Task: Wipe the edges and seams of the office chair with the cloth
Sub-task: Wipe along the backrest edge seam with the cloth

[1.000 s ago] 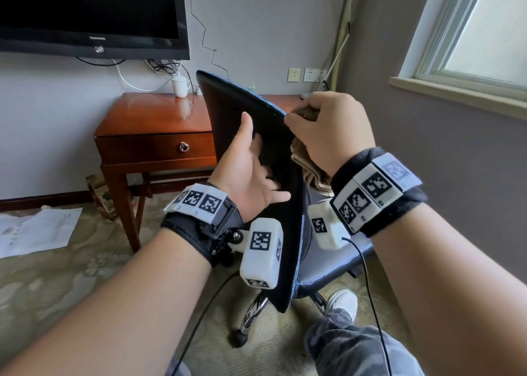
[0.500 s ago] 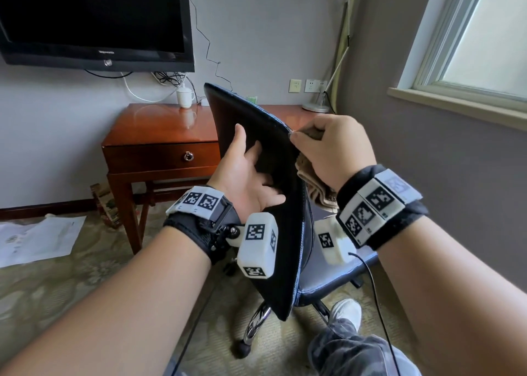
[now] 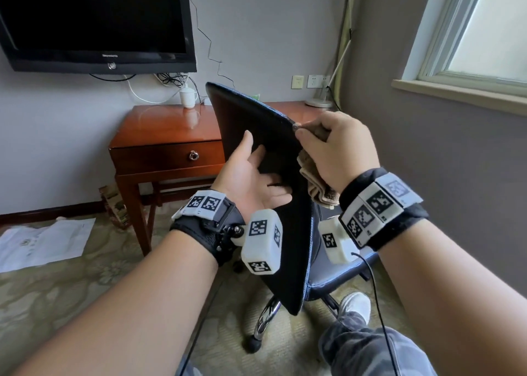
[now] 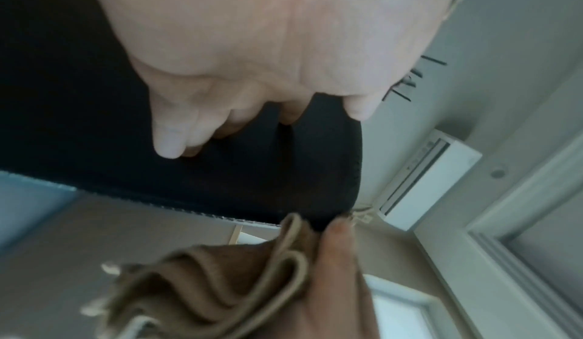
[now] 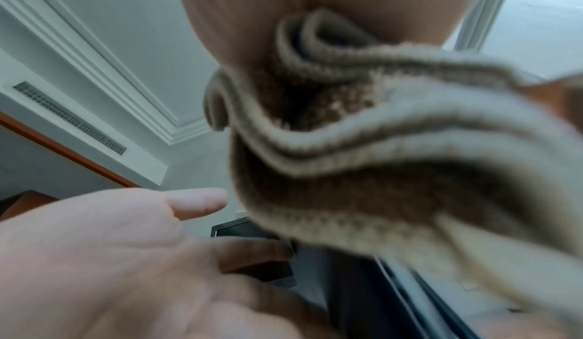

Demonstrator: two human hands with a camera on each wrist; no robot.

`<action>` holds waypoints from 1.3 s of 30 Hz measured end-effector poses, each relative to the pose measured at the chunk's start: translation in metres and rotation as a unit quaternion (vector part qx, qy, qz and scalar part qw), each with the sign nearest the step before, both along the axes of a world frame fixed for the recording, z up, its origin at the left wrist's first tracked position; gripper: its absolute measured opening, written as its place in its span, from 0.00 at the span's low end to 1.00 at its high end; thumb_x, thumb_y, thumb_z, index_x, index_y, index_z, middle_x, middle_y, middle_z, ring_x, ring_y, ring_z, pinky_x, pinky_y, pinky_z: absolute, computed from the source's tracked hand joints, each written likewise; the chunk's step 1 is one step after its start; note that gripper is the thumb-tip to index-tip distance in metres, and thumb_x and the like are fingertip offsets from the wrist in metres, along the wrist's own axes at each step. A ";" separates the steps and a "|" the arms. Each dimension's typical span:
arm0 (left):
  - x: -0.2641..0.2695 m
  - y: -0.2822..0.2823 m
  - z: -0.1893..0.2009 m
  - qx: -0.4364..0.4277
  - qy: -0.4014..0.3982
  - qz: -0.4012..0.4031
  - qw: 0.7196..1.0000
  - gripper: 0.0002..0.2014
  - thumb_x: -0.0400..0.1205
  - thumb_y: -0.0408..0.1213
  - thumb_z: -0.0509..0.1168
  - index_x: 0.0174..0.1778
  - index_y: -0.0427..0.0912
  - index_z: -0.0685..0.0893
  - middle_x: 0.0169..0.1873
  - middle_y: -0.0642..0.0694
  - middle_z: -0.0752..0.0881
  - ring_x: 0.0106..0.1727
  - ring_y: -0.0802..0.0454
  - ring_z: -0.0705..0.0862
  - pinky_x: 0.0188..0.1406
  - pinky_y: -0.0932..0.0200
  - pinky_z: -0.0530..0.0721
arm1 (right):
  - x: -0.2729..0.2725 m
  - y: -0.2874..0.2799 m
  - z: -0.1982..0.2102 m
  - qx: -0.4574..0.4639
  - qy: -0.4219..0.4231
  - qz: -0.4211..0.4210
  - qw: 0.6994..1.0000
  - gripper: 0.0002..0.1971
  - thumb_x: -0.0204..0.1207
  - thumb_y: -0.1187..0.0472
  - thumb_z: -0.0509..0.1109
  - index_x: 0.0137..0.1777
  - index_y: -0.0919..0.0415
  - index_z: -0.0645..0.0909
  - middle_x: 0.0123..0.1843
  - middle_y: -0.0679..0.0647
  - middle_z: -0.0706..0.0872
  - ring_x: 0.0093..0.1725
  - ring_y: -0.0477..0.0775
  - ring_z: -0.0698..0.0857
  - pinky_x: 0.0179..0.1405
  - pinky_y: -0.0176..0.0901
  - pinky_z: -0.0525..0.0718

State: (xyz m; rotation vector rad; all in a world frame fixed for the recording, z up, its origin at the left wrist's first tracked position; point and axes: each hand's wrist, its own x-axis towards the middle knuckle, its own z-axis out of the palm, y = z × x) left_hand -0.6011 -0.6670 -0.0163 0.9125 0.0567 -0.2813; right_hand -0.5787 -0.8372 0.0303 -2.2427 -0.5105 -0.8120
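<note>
since before, right hand (image 3: 339,150) pinching cloth (image 3: 316,184) slid up chair (image 3: 256,124) edge; left hand (image 3: 251,181) flat, fingers straight.

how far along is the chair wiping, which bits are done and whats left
Nothing shows as finished: no frame marks a wiped stretch from an unwiped one. In hand: the right hand pinches the cloth against the edge of the backrest at its upper corner, while the left hand lies flat on the backrest's black face to steady it. Untouched now: the stitched seam down the backrest's side and the seat edges.
</note>
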 end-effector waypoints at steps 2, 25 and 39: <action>0.003 -0.003 -0.007 -0.019 0.021 0.031 0.999 0.31 0.87 0.70 0.58 0.85 0.65 0.71 0.79 0.27 0.75 0.71 0.22 0.79 0.65 0.30 0.80 | -0.001 -0.008 -0.022 0.036 -0.002 -0.013 0.999 0.07 0.80 0.51 0.73 0.47 0.52 0.88 0.47 0.48 0.86 0.45 0.49 0.84 0.43 0.35 0.77; 0.053 -0.053 -0.143 0.467 -0.220 0.319 0.795 0.14 0.85 0.60 0.65 0.47 0.54 0.78 0.49 0.48 0.84 0.45 0.68 0.81 0.43 0.78 0.74 | 0.023 -0.054 -0.162 0.106 0.059 0.046 0.992 0.05 0.78 0.54 0.79 0.48 0.42 0.87 0.46 0.41 0.88 0.50 0.41 0.86 0.52 0.34 0.83; 0.055 -0.058 -0.211 0.557 -0.364 0.257 0.701 0.38 0.90 0.50 0.60 0.90 0.63 0.44 0.93 0.43 0.41 0.91 0.61 0.41 0.87 0.70 0.48 | 0.022 -0.055 -0.217 0.121 0.004 0.018 0.993 0.04 0.81 0.57 0.77 0.53 0.56 0.90 0.50 0.46 0.88 0.52 0.41 0.85 0.53 0.34 0.81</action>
